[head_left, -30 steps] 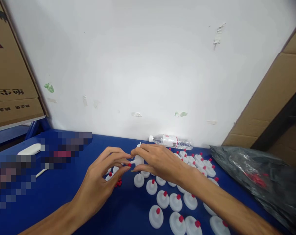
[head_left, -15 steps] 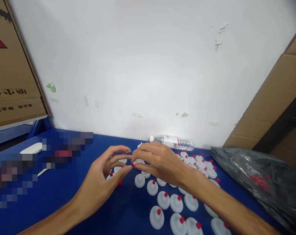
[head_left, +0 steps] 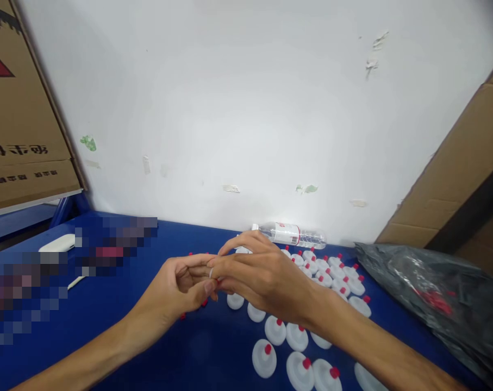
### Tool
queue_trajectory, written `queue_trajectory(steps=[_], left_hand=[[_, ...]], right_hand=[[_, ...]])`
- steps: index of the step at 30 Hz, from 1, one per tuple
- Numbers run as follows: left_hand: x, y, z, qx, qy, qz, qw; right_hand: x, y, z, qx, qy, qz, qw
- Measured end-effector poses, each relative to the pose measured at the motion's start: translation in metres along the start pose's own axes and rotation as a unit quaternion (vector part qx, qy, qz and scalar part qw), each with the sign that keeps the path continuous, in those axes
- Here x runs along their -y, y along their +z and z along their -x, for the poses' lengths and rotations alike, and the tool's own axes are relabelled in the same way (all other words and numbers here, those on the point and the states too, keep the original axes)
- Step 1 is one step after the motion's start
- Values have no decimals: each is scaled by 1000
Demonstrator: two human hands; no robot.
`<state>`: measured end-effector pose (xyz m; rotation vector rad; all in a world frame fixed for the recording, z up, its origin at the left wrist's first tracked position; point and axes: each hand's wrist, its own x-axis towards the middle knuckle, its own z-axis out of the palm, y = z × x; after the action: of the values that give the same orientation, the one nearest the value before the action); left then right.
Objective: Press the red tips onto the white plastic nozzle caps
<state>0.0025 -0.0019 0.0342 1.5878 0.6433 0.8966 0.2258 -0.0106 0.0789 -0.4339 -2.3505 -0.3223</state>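
My left hand (head_left: 185, 285) and my right hand (head_left: 258, 271) meet above the blue table, fingertips together. Between them a sliver of a white round lid (head_left: 211, 273) shows, mostly hidden by the fingers, with a speck of red beside it. My left thumb presses in from below, its fingers curled behind the lid. From the other side my right fingers close over the lid. Under and right of my right hand lie several white round lids with red caps, one in front (head_left: 264, 359). Small red caps (head_left: 204, 302) lie just below my left hand.
A clear plastic bottle (head_left: 287, 234) lies against the white wall. A dark plastic bag (head_left: 417, 304) with red pieces inside rests at the right. Cardboard (head_left: 442, 179) stands behind it, and a printed carton (head_left: 26, 108) at the left. A white object (head_left: 58, 243) sits on the left.
My hands have come closer together, the right fingers moving left over the left fingertips. The lid between them is turned and more covered. The view has shifted slightly.
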Motion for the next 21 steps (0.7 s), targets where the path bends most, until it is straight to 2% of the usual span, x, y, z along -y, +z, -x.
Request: queue_trajectory(steps=[2,4,5,7,9,11,16,21], left_hand=[[-5,2,0,-4,0,-43,999],[-6,3,0,-41,39,-169,984],[-5,2,0,-70,72,-250,963],[-1,0,-1,-112,146,-393,901],[4,-3,-1,-110,195,-477,850],[8,-4,0,-84,217,-526,818],[7,1,4,-51,206,-604,768],[3,8,9,-14,156,-731,664]], right_hand=[[-1,-2,0,6,12,-6,1000],[-4,-4,1,15,46,-17,999],[-7,-5,2,26,80,-16,996],[-15,-8,5,55,163,1,985],[-27,-10,9,86,236,19,968],[-39,-12,16,113,278,19,954],[-58,-8,32,191,317,-13,929],[-58,0,38,233,318,-37,918]])
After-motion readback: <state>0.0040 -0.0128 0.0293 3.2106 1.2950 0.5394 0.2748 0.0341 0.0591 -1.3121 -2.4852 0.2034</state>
